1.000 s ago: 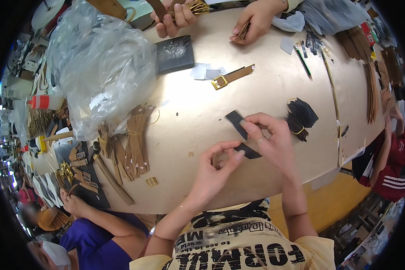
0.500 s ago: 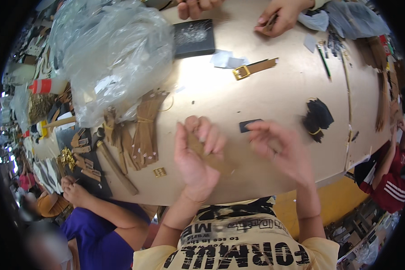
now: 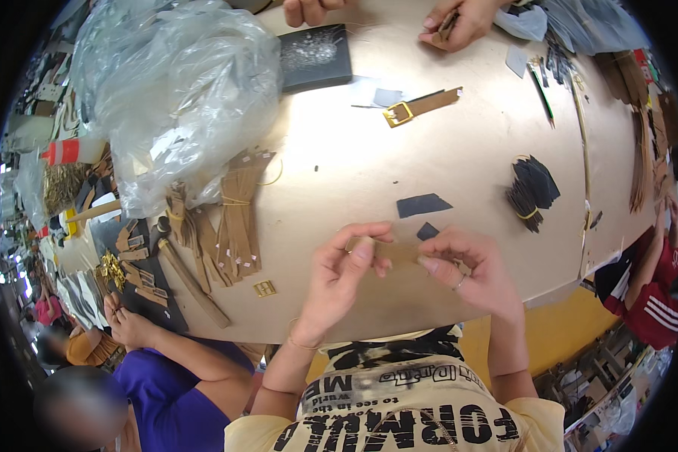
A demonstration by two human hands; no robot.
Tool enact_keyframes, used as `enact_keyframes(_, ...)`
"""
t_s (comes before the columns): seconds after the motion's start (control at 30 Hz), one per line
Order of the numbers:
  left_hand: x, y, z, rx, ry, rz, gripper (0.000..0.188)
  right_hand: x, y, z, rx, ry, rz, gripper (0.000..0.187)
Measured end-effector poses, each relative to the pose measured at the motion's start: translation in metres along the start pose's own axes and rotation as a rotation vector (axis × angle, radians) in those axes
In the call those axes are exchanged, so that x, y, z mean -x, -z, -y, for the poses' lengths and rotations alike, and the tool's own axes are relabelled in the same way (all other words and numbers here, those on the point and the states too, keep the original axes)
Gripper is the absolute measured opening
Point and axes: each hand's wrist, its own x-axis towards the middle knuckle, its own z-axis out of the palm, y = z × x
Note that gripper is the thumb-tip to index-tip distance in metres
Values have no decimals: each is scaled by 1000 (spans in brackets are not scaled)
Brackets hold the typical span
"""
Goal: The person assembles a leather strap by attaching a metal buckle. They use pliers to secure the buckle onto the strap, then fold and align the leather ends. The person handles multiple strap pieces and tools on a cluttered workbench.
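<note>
The dark strip now lies flat on the table, just beyond the hands and touched by neither, whereas a second ago dark pieces are up in the fingers of both. A smaller dark piece shows between that strip and the right hand, right at its fingertips; whether it is pinched or only lies there I cannot tell. The right hand's thumb and forefinger stand slightly apart, the other fingers curled in. The left hand has its forefinger stretched toward the right hand and its thumb bent close beneath; whether anything thin sits between them I cannot make out. So the longer strip appears let go, and the handling seems centred on the small gap between the two hands. Around them, a banded bundle of black strips lies to the right, a brown strap with a gold buckle farther off, and a loose gold buckle frame to the left.
</note>
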Motion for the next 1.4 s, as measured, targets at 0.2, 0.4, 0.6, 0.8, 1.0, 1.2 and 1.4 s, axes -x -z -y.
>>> enact_keyframes(0.2,-7,-2,3,-99,67,-89,20,-15,10,1,19,39,-81,17)
enact_keyframes(0.4,-13,-6,-2,-16,102,-132,19,-20,1,9,-135,23,-95,28)
enact_keyframes(0.6,-20,-13,3,-63,72,-169,18,-31,-7,7,34,18,-280,36)
enact_keyframes(0.8,-31,-12,12,-236,75,-260,18,-44,-15,4,203,47,-378,32)
enact_keyframes(1.0,-34,-10,17,-311,64,-292,16,-47,-19,4,241,31,-417,35)
enact_keyframes(1.2,-34,-10,17,-322,94,-283,17,-48,-19,3,304,124,-426,30)
enact_keyframes(1.4,-35,-11,18,-344,52,-295,13,-49,-20,1,275,61,-439,36)
